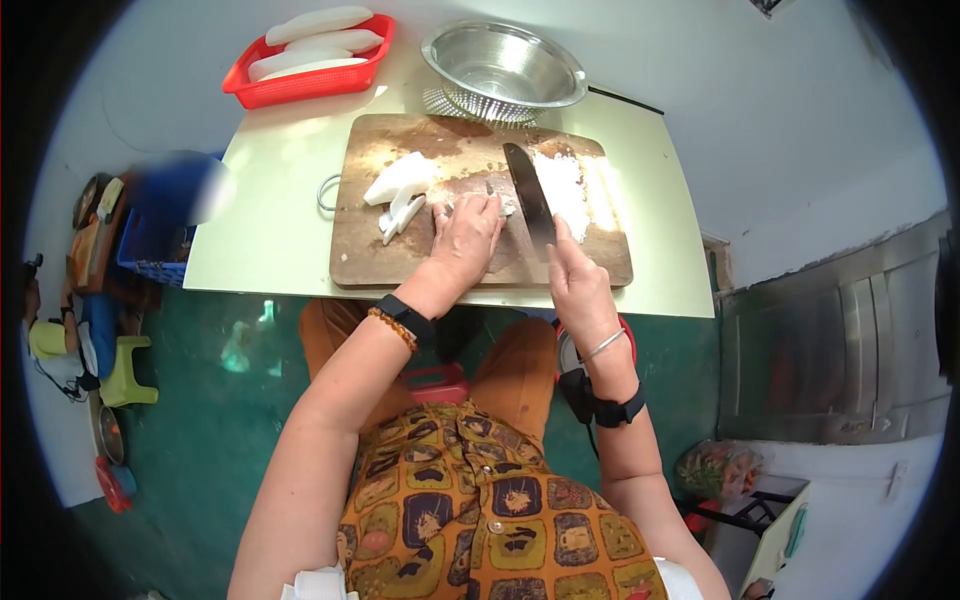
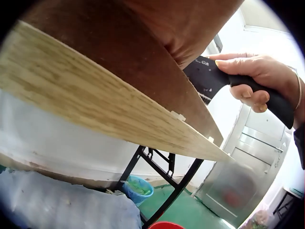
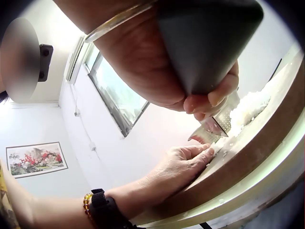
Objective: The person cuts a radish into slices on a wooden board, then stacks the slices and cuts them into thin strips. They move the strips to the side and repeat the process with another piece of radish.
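Note:
On the wooden cutting board (image 1: 375,245), my right hand (image 1: 580,285) grips a black-bladed kitchen knife (image 1: 530,195) by its handle. The handle shows dark and close in the right wrist view. Left of the blade, my left hand (image 1: 468,235) holds down a small piece of white radish (image 1: 507,210) with bent fingers; most of that piece is hidden under them. Thick radish slices (image 1: 400,180) lie beyond the left hand, with cut strips (image 1: 398,218) near its knuckles. A heap of finely chopped radish (image 1: 565,195) spreads to the right of the knife.
At the table's far left stands a red basket (image 1: 300,92) with several long peeled radishes. A metal bowl (image 1: 505,65) sits with a perforated colander (image 1: 470,105) behind the board. The pale table (image 1: 260,225) has its near edge just past the board.

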`<state>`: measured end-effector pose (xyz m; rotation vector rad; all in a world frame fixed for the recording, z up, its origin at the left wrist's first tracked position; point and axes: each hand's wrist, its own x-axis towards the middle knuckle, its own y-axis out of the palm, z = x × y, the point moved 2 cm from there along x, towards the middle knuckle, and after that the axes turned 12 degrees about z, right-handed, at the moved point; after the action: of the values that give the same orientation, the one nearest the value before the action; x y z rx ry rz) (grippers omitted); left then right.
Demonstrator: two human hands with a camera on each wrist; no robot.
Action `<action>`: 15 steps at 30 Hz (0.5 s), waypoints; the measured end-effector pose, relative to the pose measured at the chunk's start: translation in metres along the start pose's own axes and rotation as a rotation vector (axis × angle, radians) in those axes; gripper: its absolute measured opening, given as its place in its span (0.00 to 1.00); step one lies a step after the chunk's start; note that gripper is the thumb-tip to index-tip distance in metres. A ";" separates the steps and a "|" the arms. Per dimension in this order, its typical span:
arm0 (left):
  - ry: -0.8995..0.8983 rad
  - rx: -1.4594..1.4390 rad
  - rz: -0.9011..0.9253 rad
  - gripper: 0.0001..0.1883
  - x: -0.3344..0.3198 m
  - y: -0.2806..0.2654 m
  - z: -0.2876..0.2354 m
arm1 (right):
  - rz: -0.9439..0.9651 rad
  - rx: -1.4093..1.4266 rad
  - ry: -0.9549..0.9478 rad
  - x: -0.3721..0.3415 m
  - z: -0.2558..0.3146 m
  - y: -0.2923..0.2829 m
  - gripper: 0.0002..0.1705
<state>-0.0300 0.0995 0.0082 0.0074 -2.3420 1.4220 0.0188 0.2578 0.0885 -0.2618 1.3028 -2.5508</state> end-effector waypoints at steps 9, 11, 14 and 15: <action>0.019 -0.001 -0.023 0.11 0.001 -0.002 -0.002 | 0.043 -0.028 -0.010 0.003 -0.007 0.003 0.25; 0.022 0.000 -0.023 0.12 0.001 -0.002 -0.002 | 0.051 -0.011 -0.011 0.006 -0.008 0.006 0.25; 0.021 -0.001 -0.024 0.12 0.001 -0.002 -0.001 | 0.069 -0.095 -0.031 0.012 -0.011 0.009 0.24; 0.017 -0.005 -0.021 0.13 0.001 -0.002 -0.001 | 0.073 -0.108 -0.026 0.014 -0.009 0.008 0.24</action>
<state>-0.0309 0.0995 0.0102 0.0188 -2.3244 1.4010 0.0045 0.2560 0.0767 -0.2621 1.4155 -2.4129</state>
